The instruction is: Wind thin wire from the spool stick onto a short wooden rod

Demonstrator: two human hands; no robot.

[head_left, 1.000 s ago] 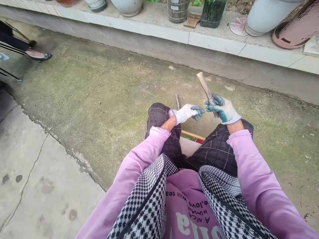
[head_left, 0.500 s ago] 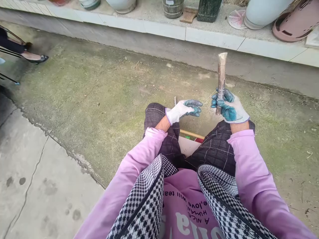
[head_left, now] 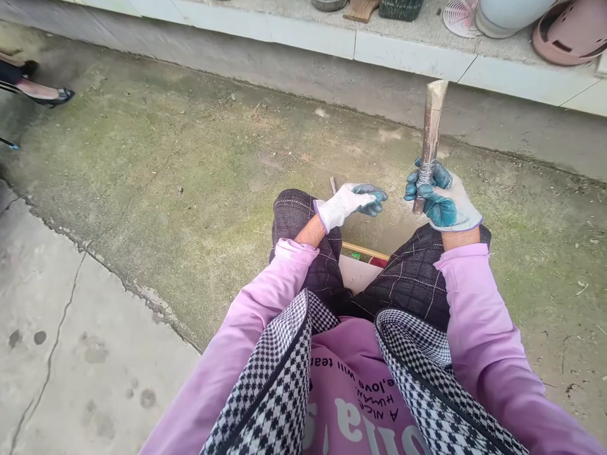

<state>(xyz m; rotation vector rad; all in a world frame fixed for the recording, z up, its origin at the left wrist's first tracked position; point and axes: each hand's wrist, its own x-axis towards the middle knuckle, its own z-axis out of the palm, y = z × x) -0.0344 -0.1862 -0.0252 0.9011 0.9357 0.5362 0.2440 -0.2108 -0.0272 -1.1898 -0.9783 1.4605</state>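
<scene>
My right hand [head_left: 448,199], in a white glove with blue-green coating, is closed around the lower part of a short wooden stick [head_left: 431,120]. The stick stands nearly upright, with a pale cut top and bark down its side. Coils of thin silvery wire [head_left: 425,172] wrap it just above my fingers. My left hand [head_left: 353,203], gloved alike, hovers over the left knee with its fingers pressed together. A faint strand spans the gap from those fingertips to the coils; the pinched end itself is hidden.
Between my knees lies a pale board [head_left: 358,275] with a yellow strip [head_left: 364,251] beyond it. Past my left hand a small stick [head_left: 333,185] shows. A tiled ledge [head_left: 308,38] carries pots, including a pink one [head_left: 576,31]. At far left is another person's shoe [head_left: 54,97].
The view has tipped down slightly, so less of the ledge shows. My right hand has shifted a little right with the stick, whose top now leans more to the right. The left hand keeps its pinch.
</scene>
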